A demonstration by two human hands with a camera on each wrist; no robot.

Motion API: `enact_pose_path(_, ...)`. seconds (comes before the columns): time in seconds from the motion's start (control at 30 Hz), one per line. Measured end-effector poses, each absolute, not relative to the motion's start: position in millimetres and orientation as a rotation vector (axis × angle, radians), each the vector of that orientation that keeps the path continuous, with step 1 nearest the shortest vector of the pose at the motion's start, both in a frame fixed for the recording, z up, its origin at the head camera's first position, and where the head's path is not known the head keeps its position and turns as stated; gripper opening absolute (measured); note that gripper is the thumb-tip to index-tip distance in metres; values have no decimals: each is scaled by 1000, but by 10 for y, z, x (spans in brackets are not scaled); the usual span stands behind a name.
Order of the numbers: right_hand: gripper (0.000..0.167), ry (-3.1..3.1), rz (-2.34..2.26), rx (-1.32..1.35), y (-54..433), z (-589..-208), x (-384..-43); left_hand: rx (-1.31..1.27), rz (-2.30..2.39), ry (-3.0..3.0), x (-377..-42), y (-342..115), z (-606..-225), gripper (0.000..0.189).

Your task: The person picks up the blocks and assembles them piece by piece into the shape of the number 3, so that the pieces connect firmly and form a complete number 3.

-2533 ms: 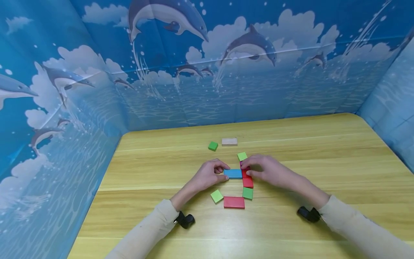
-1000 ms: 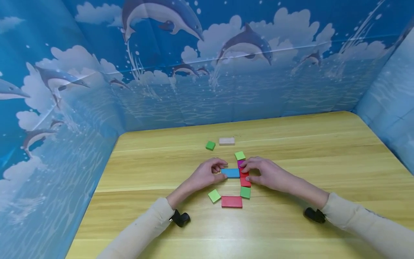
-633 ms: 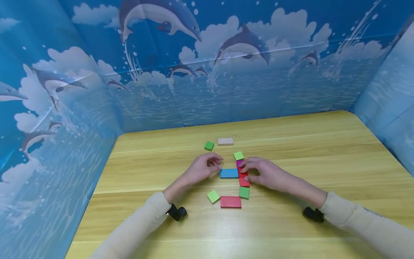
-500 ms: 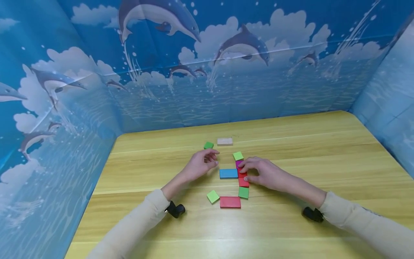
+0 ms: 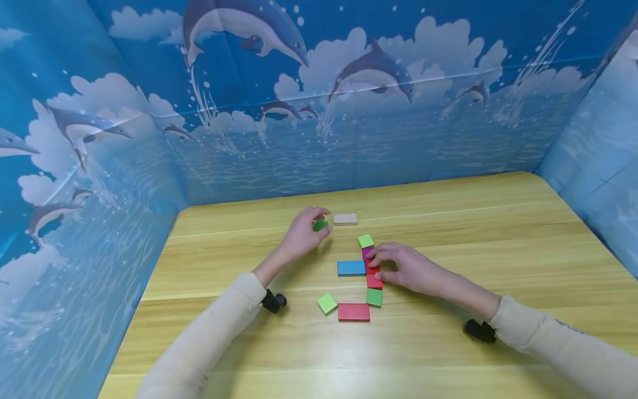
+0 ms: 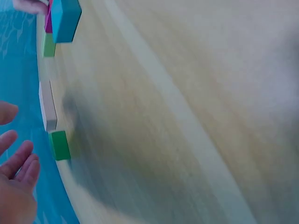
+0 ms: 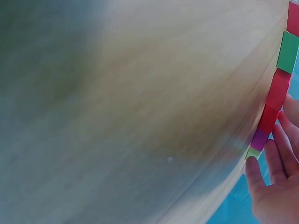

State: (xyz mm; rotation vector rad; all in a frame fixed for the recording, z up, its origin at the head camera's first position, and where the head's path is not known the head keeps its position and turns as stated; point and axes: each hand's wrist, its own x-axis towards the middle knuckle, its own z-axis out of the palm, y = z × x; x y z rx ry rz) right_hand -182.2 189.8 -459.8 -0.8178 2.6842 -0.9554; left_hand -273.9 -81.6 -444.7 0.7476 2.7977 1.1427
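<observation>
Thumb and fingers spread, my left hand [image 5: 299, 234] hovers over a small green block [image 5: 320, 226] at the back of the table. In the left wrist view a gap separates those fingers from the green block [image 6: 59, 145]. My right hand [image 5: 411, 270] rests its fingertips on a column of blocks: a purple block [image 5: 367, 253] and two red blocks [image 5: 374, 282], partly covered by the fingers. A light green block [image 5: 366, 240] tops this column, and a darker green block [image 5: 374, 297] ends it. A flat blue block [image 5: 351, 269] joins the column's left side.
Just right of the left hand lies a pale wooden block [image 5: 345, 219]. Nearer the person are a long red block [image 5: 354, 312] and a turned light green block [image 5: 327, 304]. A dolphin-print curtain [image 5: 319, 149] encloses the wooden table [image 5: 448, 221] at the back and sides.
My left hand has let go of the blue block and moved back and slightly left to the small green block. The right hand has stayed at the column.
</observation>
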Motion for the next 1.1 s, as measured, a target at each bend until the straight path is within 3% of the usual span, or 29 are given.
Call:
enact_pose_path(0.73,25,2677,-987,-801,1902,-4596,-1805,486,1379,2636,-3057,-653,-4669,44)
enact_pose_path(1.1,25,2680,-996,-794,1899,-4603,-1796,492,1340,2644,-3136,-563,-4725,45)
